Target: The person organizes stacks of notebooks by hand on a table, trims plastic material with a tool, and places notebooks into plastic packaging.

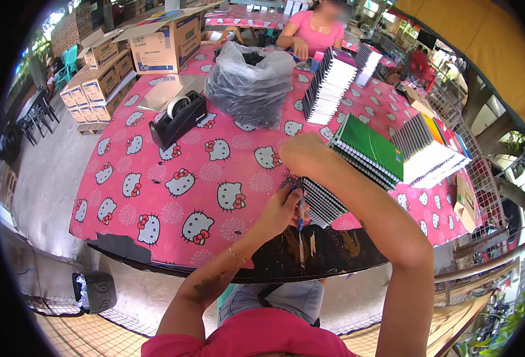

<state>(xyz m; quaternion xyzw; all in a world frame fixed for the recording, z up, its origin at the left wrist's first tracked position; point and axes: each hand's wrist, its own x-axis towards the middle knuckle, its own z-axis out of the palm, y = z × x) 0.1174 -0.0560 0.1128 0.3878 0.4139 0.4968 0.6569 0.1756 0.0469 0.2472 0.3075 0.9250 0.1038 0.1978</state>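
Note:
My left hand (282, 206) is at the table's near edge, fingers closed round a slim blue-and-dark object (301, 221) whose kind I cannot make out. From the right my forearm crosses over, and the bent wrist of my right hand (305, 156) hides its fingers, which point down toward the left hand. Some thin dark strands (288, 177) show between the two hands. Right beside them lies a stack of spiral-bound notebooks (323, 202), its coils facing up. Behind my right forearm is another stack of spiral notebooks with a green cover (369, 143).
A black tape dispenser (179, 122), a clear plastic bag of dark contents (249, 89) and cardboard boxes (161, 47) stand toward the back left. More notebook stacks (329, 89) are on the pink table cover (173, 184). Across the table sits a person in pink (316, 33).

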